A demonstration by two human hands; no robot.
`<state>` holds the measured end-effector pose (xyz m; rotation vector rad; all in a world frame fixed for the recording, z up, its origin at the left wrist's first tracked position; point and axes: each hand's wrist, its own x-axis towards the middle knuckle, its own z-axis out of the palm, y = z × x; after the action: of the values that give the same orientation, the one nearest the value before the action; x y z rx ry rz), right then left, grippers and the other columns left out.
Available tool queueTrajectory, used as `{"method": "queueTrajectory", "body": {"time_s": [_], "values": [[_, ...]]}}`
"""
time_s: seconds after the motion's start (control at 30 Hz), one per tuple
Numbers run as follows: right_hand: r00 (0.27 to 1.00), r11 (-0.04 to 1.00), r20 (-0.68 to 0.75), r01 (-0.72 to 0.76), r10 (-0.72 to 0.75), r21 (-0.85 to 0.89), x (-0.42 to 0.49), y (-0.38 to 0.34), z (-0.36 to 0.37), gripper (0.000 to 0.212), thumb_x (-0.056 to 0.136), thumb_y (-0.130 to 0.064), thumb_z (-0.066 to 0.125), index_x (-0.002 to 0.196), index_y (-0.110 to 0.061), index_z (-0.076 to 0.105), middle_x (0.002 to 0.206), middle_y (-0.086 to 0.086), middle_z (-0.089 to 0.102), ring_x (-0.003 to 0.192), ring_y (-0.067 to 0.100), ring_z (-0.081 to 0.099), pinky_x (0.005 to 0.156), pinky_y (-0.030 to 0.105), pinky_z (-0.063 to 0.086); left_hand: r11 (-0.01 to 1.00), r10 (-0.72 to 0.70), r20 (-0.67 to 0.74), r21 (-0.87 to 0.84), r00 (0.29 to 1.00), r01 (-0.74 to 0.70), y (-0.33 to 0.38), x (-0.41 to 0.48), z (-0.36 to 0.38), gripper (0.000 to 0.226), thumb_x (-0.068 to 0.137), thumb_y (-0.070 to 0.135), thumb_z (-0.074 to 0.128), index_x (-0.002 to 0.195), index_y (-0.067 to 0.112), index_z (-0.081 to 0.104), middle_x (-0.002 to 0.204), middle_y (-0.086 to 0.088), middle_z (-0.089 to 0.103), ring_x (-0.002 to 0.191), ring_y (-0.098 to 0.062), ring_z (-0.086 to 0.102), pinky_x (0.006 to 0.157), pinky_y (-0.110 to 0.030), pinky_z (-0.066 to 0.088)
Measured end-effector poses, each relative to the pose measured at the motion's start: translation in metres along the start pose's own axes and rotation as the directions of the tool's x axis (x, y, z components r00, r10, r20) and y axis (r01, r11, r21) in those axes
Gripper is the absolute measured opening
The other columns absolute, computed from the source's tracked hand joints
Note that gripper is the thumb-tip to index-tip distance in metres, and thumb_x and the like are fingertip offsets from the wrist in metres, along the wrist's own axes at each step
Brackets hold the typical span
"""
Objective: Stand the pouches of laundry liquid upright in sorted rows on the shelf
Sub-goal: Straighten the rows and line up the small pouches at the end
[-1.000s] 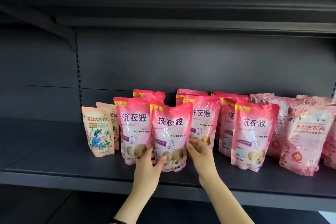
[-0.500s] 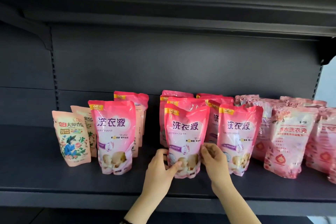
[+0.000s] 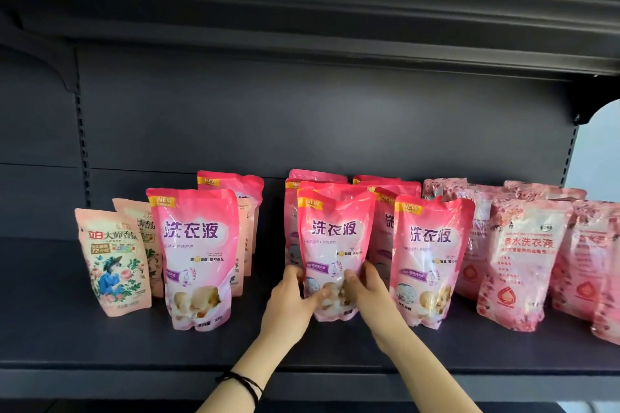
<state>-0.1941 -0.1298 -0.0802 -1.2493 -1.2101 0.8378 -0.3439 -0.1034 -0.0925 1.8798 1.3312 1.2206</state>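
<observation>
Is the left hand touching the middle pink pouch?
Touching. The head view shows the left hand gripping the middle pink pouch low on its side, thumb on the front.

This is a shop aisle: a dark metal display shelf (image 3: 50, 312) with a slotted upright (image 3: 82, 144) on its back panel, a bracket (image 3: 65, 67) carrying the board above, and many matching printed pouches (image 3: 196, 255) stocked facing outward.

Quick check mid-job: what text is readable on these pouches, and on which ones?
"洗衣液": held pink pouch, other bright pink pouches.
"NEW": yellow corner tag on those.
"立白 大师香氛", "72小时": peach floral pouch.
"香水洗衣液": pale rose pouch.
Smaller print: too blurred to read.
</observation>
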Motion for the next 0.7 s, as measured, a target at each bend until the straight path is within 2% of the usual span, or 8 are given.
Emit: {"method": "queueTrajectory", "body": {"time_s": [0.1, 0.23, 0.3, 0.37, 0.43, 0.5, 0.6, 0.7], "values": [[1.000, 1.000, 0.025, 0.009, -0.009, 0.008, 0.004, 0.001, 0.002, 0.025, 0.099, -0.022, 0.049, 0.123, -0.014, 0.049, 0.116, 0.000, 0.066, 0.103, 0.009, 0.064, 0.078, 0.021, 0.054, 1.000, -0.011, 0.007, 0.019, 1.000, 0.011, -0.007, 0.007, -0.006, 0.045, 0.078, 0.047, 0.071, 0.107, 0.021, 0.049, 0.102, 0.010, 0.064, 0.089, -0.010, 0.064, 0.079, -0.037, 0.055], [1.000, 1.000, 0.026, 0.018, -0.018, 0.001, 0.011, 0.000, 0.010, 0.022, 0.099, -0.021, 0.049, 0.120, -0.014, 0.049, 0.116, -0.001, 0.065, 0.104, 0.009, 0.063, 0.076, 0.020, 0.053, 0.999, -0.012, 0.009, 0.048, 1.000, 0.012, -0.013, 0.015, -0.012, 0.046, 0.078, 0.049, 0.070, 0.106, 0.019, 0.049, 0.098, 0.010, 0.064, 0.087, -0.011, 0.064, 0.079, -0.039, 0.055], [0.999, 1.000, 0.030, 0.014, -0.014, -0.006, 0.015, 0.001, 0.012, 0.022, 0.099, -0.021, 0.049, 0.120, -0.017, 0.050, 0.118, -0.001, 0.064, 0.107, 0.010, 0.061, 0.083, 0.022, 0.051, 1.000, -0.013, 0.020, 0.004, 1.000, 0.013, -0.014, 0.018, -0.012, 0.045, 0.079, 0.045, 0.071, 0.107, 0.016, 0.049, 0.102, 0.006, 0.064, 0.090, -0.010, 0.063, 0.078, -0.031, 0.054], [0.999, 1.000, 0.042, 0.013, -0.012, -0.017, 0.019, 0.000, 0.012, 0.023, 0.099, -0.022, 0.049, 0.122, -0.018, 0.049, 0.119, -0.002, 0.064, 0.109, 0.011, 0.060, 0.089, 0.023, 0.049, 0.999, -0.012, 0.027, -0.042, 1.000, 0.013, -0.014, 0.020, -0.011, 0.044, 0.081, 0.039, 0.071, 0.109, 0.013, 0.048, 0.106, 0.003, 0.065, 0.090, -0.006, 0.062, 0.071, -0.016, 0.050], [0.998, 1.000, 0.059, 0.016, -0.015, -0.022, 0.023, 0.000, 0.013, 0.024, 0.099, -0.022, 0.049, 0.123, -0.021, 0.048, 0.118, -0.005, 0.064, 0.108, 0.008, 0.060, 0.089, 0.022, 0.049, 0.998, -0.012, 0.017, -0.067, 1.000, 0.014, -0.014, 0.020, -0.011, 0.044, 0.082, 0.036, 0.071, 0.110, 0.012, 0.047, 0.105, 0.004, 0.064, 0.086, -0.001, 0.061, 0.064, -0.008, 0.046], [0.997, 0.999, 0.080, 0.026, -0.024, -0.020, 0.024, 0.000, 0.014, 0.023, 0.099, -0.023, 0.050, 0.122, -0.025, 0.048, 0.117, -0.007, 0.064, 0.108, 0.005, 0.061, 0.088, 0.021, 0.049, 0.997, -0.017, 0.011, -0.078, 1.000, 0.018, -0.015, 0.019, -0.013, 0.044, 0.082, 0.032, 0.071, 0.112, 0.012, 0.045, 0.102, 0.005, 0.061, 0.083, 0.005, 0.057, 0.061, -0.005, 0.045], [0.995, 0.999, 0.091, 0.038, -0.035, -0.026, 0.024, 0.002, 0.014, 0.025, 0.098, -0.023, 0.051, 0.123, -0.024, 0.048, 0.116, -0.009, 0.065, 0.106, 0.003, 0.062, 0.082, 0.017, 0.051, 0.994, -0.025, 0.023, -0.102, 0.999, 0.027, -0.017, 0.019, -0.015, 0.047, 0.082, 0.030, 0.071, 0.116, 0.012, 0.045, 0.106, 0.003, 0.061, 0.086, -0.001, 0.061, 0.062, -0.005, 0.046], [0.995, 0.987, 0.083, 0.060, -0.048, -0.147, 0.021, 0.003, 0.005, 0.021, 0.097, -0.023, 0.053, 0.118, -0.020, 0.053, 0.110, -0.010, 0.065, 0.107, 0.007, 0.062, 0.080, 0.016, 0.051, 0.994, -0.032, 0.082, -0.099, 0.996, 0.040, -0.016, 0.018, -0.021, 0.052, 0.081, 0.030, 0.072, 0.122, 0.014, 0.045, 0.107, 0.003, 0.064, 0.090, -0.004, 0.063, 0.064, -0.007, 0.047]]}}
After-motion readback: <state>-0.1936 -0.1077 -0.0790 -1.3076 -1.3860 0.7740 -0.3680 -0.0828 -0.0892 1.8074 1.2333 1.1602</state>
